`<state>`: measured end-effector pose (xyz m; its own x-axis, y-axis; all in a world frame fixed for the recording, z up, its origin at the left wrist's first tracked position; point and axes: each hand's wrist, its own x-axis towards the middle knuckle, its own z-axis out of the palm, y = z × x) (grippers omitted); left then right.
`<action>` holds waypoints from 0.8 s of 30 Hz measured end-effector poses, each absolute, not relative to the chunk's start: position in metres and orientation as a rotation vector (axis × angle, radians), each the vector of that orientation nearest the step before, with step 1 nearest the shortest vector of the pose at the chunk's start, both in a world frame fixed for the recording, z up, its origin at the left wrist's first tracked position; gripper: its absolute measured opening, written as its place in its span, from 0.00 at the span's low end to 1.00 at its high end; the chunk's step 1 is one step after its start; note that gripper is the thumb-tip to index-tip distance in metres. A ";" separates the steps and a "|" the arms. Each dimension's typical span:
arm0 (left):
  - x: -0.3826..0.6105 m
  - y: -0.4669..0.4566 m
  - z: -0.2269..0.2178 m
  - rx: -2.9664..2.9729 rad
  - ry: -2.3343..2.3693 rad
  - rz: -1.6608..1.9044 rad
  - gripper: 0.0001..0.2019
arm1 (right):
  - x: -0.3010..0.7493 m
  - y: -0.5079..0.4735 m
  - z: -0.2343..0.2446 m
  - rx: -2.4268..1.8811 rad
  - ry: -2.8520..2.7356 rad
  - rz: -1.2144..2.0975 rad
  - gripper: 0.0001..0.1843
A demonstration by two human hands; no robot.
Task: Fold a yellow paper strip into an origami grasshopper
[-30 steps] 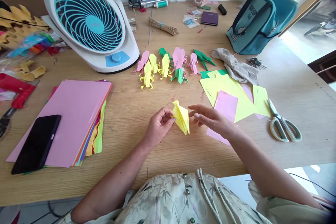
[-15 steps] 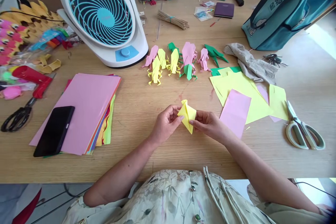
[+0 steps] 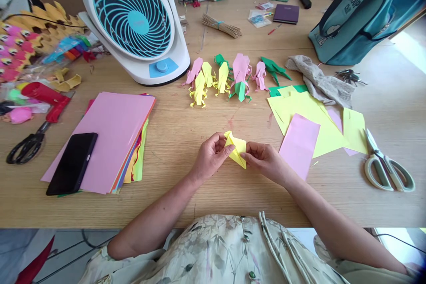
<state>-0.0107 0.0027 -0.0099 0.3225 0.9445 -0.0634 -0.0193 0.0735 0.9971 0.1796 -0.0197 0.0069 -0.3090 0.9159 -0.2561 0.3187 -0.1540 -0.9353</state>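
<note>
Head view: the left hand [image 3: 211, 156] and the right hand [image 3: 264, 160] share one small piece of folded yellow paper [image 3: 240, 145], which sits between their fingertips, tilted, with a narrow tip pointing away from the body and a sharper corner pointing back toward it. The left thumb lies flat across the front face while the fingers curl behind, so the paper is pinched there; the right thumb and forefinger close on the edge opposite, near the lower corner. Neither grip is wide. Whether the paper touches the table [image 3: 179, 186] beneath the fingers cannot be told. By the look of it, the step in hand is a fold or crease being worked along one slanting edge. The next move seems to call for the left fingers to steady the body of the paper while the right ones line up the flap and press it evenly, without crushing the thin tip. Straight beyond the fingertips stand folded figures, among them a yellow figure [image 3: 199, 88] and a large pink figure [image 3: 240, 66]. A pink sheet [image 3: 299, 144] lies just right of the right fingers, with scissors [image 3: 382, 159] farther out; well left of the left fingers is a paper stack [image 3: 116, 133].
</note>
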 end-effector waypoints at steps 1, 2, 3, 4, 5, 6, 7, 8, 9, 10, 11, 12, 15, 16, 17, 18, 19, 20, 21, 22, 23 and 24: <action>-0.011 0.003 -0.010 1.309 1.001 0.940 0.15 | 0.179 -0.021 0.008 -1.425 -1.626 1.462 0.18; -0.012 0.003 -0.010 1.352 1.031 0.947 0.15 | 0.177 -0.022 0.010 -1.438 -1.651 1.448 0.18; -0.012 0.003 -0.009 1.395 1.061 0.948 0.16 | 0.176 -0.023 0.011 -1.440 -1.665 1.448 0.18; -0.013 0.004 -0.009 1.435 1.085 0.951 0.17 | 0.175 -0.024 0.013 -1.433 -1.669 1.457 0.18; -0.013 0.004 -0.009 1.468 1.098 0.955 0.17 | 0.175 -0.024 0.014 -1.420 -1.664 1.471 0.18; -0.013 0.004 -0.009 1.495 1.097 0.958 0.17 | 0.174 -0.025 0.015 -1.404 -1.651 1.481 0.19; -0.013 0.004 -0.008 1.514 1.087 0.954 0.16 | 0.174 -0.025 0.016 -1.389 -1.639 1.483 0.19; -0.013 0.003 -0.008 1.527 1.071 0.944 0.16 | 0.174 -0.025 0.016 -1.380 -1.628 1.472 0.20; -0.013 0.003 -0.007 1.533 1.055 0.931 0.16 | 0.174 -0.025 0.015 -1.377 -1.620 1.452 0.21; -0.012 0.002 -0.007 1.531 1.038 0.918 0.16 | 0.174 -0.025 0.014 -1.375 -1.615 1.430 0.22; -0.012 0.001 -0.006 1.524 1.023 0.906 0.16 | 0.174 -0.025 0.013 -1.371 -1.612 1.410 0.23; -0.012 0.001 -0.006 1.513 1.012 0.903 0.16 | 0.174 -0.025 0.012 -1.364 -1.610 1.392 0.23; -0.012 0.000 -0.004 1.505 0.999 0.923 0.16 | 0.174 -0.026 0.009 -1.339 -1.605 1.381 0.23; -0.012 0.000 -0.004 1.520 1.000 0.930 0.16 | 0.174 -0.026 0.008 -1.334 -1.604 1.394 0.23; -0.013 0.001 -0.004 1.538 1.001 0.935 0.16 | 0.174 -0.026 0.008 -1.333 -1.603 1.411 0.23; -0.013 0.001 -0.004 1.555 1.001 0.938 0.15 | 0.174 -0.027 0.007 -1.330 -1.603 1.430 0.23; -0.013 0.001 -0.004 1.568 1.000 0.938 0.15 | 0.174 -0.027 0.007 -1.329 -1.604 1.444 0.23; -0.013 0.002 -0.004 1.569 0.998 0.939 0.15 | 0.174 -0.027 0.007 -1.328 -1.607 1.447 0.23; -0.013 0.002 -0.004 1.559 0.994 0.938 0.15 | 0.174 -0.027 0.007 -1.329 -1.611 1.437 0.24; -0.013 0.002 -0.005 1.539 0.988 0.934 0.15 | 0.174 -0.027 0.006 -1.330 -1.614 1.420 0.24; -0.013 0.002 -0.005 1.512 0.984 0.931 0.15 | 0.174 -0.027 0.006 -1.330 -1.612 1.401 0.23; -0.013 0.002 -0.006 1.486 0.975 0.918 0.16 | 0.173 -0.027 0.007 -1.327 -1.612 1.384 0.23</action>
<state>-0.0130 0.0018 -0.0060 0.3647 0.9303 0.0397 0.0956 -0.0798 0.9922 0.1732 -0.0272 0.0066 -0.2976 0.9435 -0.1456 0.2870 -0.0571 -0.9562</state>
